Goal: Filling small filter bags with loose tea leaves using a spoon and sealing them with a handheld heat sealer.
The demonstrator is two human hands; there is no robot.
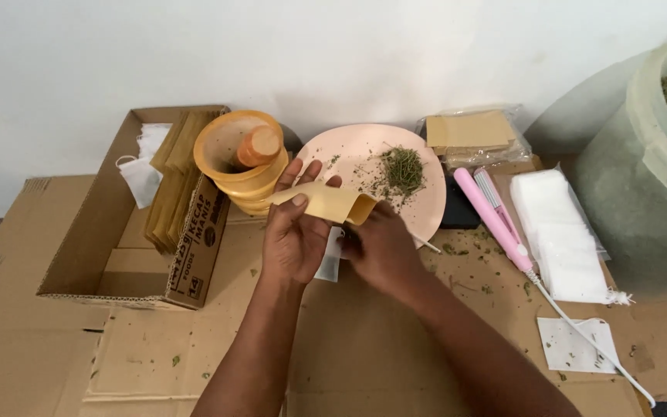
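Note:
My left hand [293,232] grips a small tan paper envelope [326,202] by its left end, thumb on top. My right hand [381,245] holds the envelope's right, open end. A white filter bag [330,261] hangs between both hands, partly hidden; which hand holds it is unclear. Just behind the hands lies a pink plate [349,150] with a small heap of dried green herbs [403,168].
An open cardboard box [129,232] at the left holds tan envelopes and white bags. Stacked orange cups [242,158] stand beside it. A pink heat sealer [494,216] with white cord, a stack of white bags [556,232], a bag of tan envelopes [471,133] and a herb tub [650,162] are at right.

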